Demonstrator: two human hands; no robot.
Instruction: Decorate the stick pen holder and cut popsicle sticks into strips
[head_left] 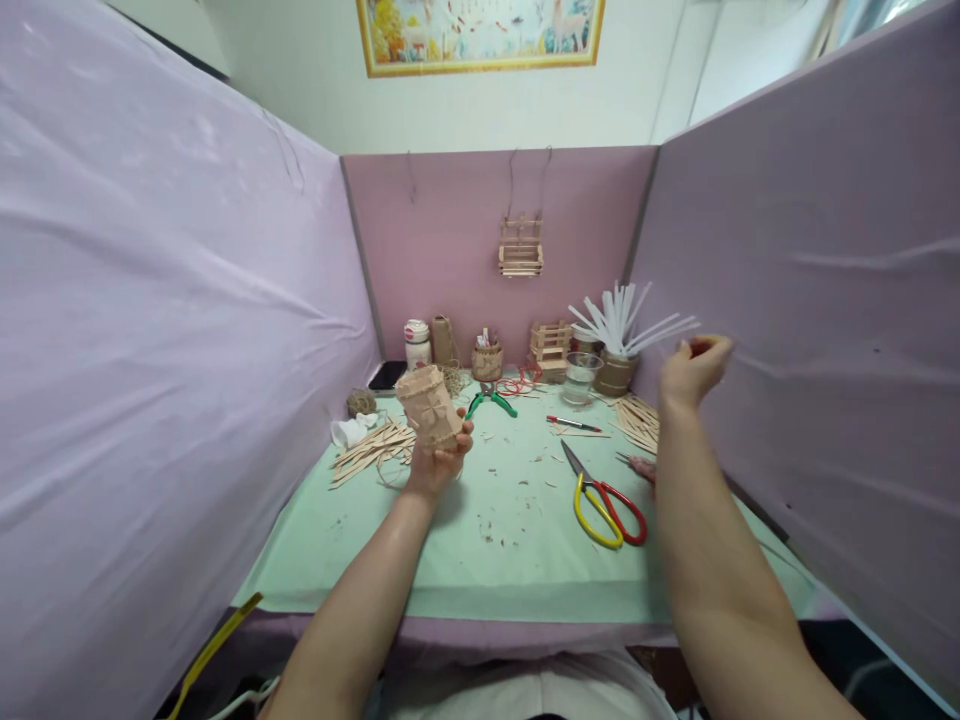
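Left hand (pixel 444 462): clamped on the wooden cup (pixel 427 405), left of the scissors (pixel 591 483).
Right hand (pixel 697 366): curled, right of the scissors (cannot tell if gripping).
Grip: light and low probably best spares the cup's walls.

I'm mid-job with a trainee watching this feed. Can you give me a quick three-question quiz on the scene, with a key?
1. What is in the person's left grip?
A) a pen
B) a tan cylindrical piece
C) a ball of twine

2. True or false: the red-and-yellow scissors lie nearer the person than the green-handled pliers.

3. Fill in the blank: the white strips fan out from a ______ toward the right of the table.

Key: 1. B; 2. True; 3. brown pot
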